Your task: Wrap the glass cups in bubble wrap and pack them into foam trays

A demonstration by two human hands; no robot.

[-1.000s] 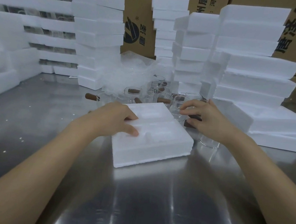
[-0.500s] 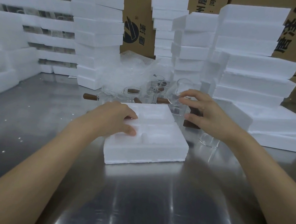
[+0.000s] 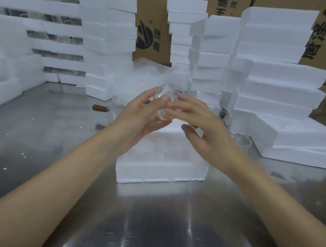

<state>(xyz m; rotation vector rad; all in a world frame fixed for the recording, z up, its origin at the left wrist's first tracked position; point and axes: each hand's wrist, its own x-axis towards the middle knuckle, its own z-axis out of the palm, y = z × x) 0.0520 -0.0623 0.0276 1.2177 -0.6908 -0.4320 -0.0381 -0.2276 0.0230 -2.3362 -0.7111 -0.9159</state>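
The glass cup (image 3: 165, 98) is raised above the far edge of the foam tray (image 3: 162, 163), held between both hands and clear of the tray surface. The left hand (image 3: 140, 119) curls its fingers and thumb round the left side of the glass cup. The right hand (image 3: 200, 127) meets the cup from the right with extended fingers touching the glass; its thumb is spread below (motion blur prevents confirming a firm grip on this side).

The foam tray lies flat on the steel table (image 3: 146, 232), directly beneath the hands, with moulded recesses on its upper face. The recesses appear unfilled, although the hands cover part of them.

Behind the hands, more glass cups (image 3: 238, 140) stand on the table, 1 with a brown handle (image 3: 99, 108) projecting to the left. Crumpled bubble wrap (image 3: 141, 76) lies behind them. Stacks of foam trays (image 3: 280, 89) occupy the left, centre and right of the table, and cardboard boxes (image 3: 148, 21) stand behind the stacks.
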